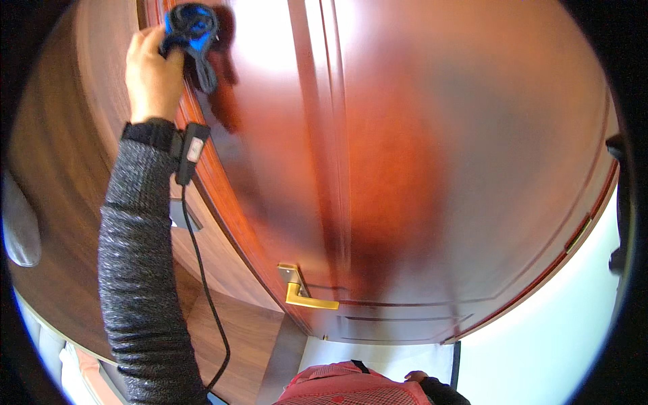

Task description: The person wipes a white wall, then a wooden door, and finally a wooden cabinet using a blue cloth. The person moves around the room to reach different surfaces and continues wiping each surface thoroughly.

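Note:
My left hand (154, 76) is raised at the upper left, its fingers closed on a bunched blue and black cloth (193, 30) by the edge of a glossy reddish-brown wooden door (395, 167). A gold lever handle (311, 302) sits low on the door. On my left wrist is a black band with a small black device (192, 154), from which a cable runs down along the sleeve. My right hand (416, 376) hangs low beside the red garment at the bottom; only a small part shows, and its fingers are not clear.
Brown wood-grain panelling (61, 152) stands left of the door, with a grey rounded object (21, 223) at the far left. A brass-coloured hinge (578, 235) is on the door's right edge. A pale wall (547, 314) lies at the lower right, a light floor (329, 352) below the door.

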A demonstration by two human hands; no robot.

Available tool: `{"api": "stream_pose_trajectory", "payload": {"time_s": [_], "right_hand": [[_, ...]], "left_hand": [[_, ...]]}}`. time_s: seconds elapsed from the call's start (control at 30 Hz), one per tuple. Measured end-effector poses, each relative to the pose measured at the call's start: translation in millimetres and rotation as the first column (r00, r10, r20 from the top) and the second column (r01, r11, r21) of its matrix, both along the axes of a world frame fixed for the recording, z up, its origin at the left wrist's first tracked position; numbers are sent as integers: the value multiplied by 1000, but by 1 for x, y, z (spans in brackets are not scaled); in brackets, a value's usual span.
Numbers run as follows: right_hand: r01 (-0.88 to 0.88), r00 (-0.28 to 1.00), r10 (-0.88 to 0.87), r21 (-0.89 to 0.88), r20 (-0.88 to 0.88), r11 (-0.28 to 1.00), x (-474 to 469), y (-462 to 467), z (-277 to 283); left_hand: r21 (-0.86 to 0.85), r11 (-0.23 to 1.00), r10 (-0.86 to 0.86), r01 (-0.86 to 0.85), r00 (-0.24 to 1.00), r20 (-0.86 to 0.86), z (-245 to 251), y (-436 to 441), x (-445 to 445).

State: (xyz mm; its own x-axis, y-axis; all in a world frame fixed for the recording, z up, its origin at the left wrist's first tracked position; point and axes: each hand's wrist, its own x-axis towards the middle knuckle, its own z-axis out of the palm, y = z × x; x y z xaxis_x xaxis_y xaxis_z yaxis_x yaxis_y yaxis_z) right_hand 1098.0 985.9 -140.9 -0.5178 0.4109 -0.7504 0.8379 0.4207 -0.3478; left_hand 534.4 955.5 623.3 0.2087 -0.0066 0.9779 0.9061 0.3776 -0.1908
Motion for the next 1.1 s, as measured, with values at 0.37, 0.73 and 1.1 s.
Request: {"api": "stream_pose_trajectory", "payload": {"time_s": [0.37,0.73,1.1], "right_hand": [[-62,998,62,40,0,997,-30,15,8],[-102,995,102,38,7,994,-33,10,14],[-59,998,59,24,-4,998,-26,10,4]], "left_hand": [[-152,957,-233,249,966,117,-102,-15,18],[-175,982,-98,74,986,-133,-49,-17,10],[-53,993,99,-107,985,-141,40,-8,-19]]}}
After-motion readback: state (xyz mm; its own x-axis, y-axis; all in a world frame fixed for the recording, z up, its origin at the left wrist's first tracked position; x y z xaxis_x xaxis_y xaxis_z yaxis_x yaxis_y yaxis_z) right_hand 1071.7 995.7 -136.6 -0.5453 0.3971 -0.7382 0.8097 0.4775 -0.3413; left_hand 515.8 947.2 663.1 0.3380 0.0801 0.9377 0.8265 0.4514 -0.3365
